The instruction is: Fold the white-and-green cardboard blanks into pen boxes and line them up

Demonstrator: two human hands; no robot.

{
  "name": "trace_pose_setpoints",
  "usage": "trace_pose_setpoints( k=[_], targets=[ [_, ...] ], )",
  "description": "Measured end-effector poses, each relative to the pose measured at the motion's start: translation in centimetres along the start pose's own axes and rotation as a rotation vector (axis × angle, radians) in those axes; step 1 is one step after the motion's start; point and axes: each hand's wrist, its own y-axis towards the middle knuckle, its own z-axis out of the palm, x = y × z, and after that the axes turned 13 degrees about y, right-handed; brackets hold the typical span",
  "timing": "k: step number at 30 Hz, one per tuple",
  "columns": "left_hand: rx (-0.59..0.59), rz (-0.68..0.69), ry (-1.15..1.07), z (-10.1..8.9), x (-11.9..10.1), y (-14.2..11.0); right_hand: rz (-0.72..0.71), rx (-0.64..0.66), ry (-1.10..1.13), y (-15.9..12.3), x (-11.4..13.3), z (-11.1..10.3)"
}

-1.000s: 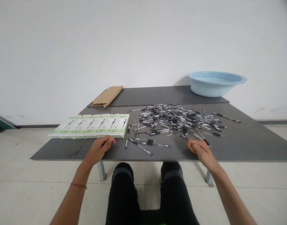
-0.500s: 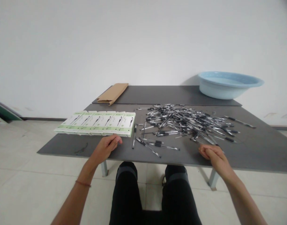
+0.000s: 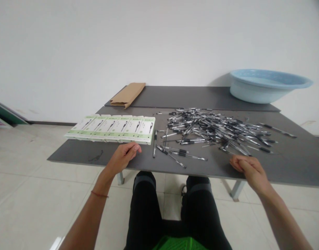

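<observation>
My left hand [image 3: 126, 155] rests at the front edge of the table, fingers curled closed with nothing visible in them. Just beyond it lies a row of several flat white and green pen boxes [image 3: 111, 128], each printed with a pen picture. My right hand [image 3: 248, 168] is a closed fist on the table's front right, and no object shows in it. A large heap of clear pens with black grips [image 3: 208, 126] spreads beyond that fist, the nearest ones close to its knuckles. A few loose pens [image 3: 172, 156] lie between the two hands.
On the back strip of the grey table [image 3: 180, 97] a brown paper bag [image 3: 129, 93] lies flat at the left. A light blue basin [image 3: 263, 90] stands at the back right, near the white wall. My legs are under the table's front edge.
The view has tilted down and a little left, so the table sits higher in the picture and a bit of green clothing shows. Both hands keep about the same place on the table.
</observation>
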Motion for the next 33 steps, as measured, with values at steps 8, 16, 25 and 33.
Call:
trace_pose_setpoints(
  k=[8, 16, 25, 33],
  targets=[
    [-0.012, 0.012, 0.01, -0.1, -0.2, 0.0, -0.004, 0.015, -0.008, 0.1, 0.3, 0.0],
    [-0.008, 0.013, 0.02, 0.0, 0.0, 0.1, -0.01, 0.013, -0.026, 0.0, 0.6, 0.3],
    [-0.005, 0.005, 0.025, 0.1, 0.3, 0.0, -0.021, 0.014, -0.073, 0.2, 0.8, 0.5],
    [-0.008, 0.013, 0.027, 0.1, 0.7, 0.2, -0.054, 0.036, -0.13, 0.3, 1.0, 0.7]
  ],
)
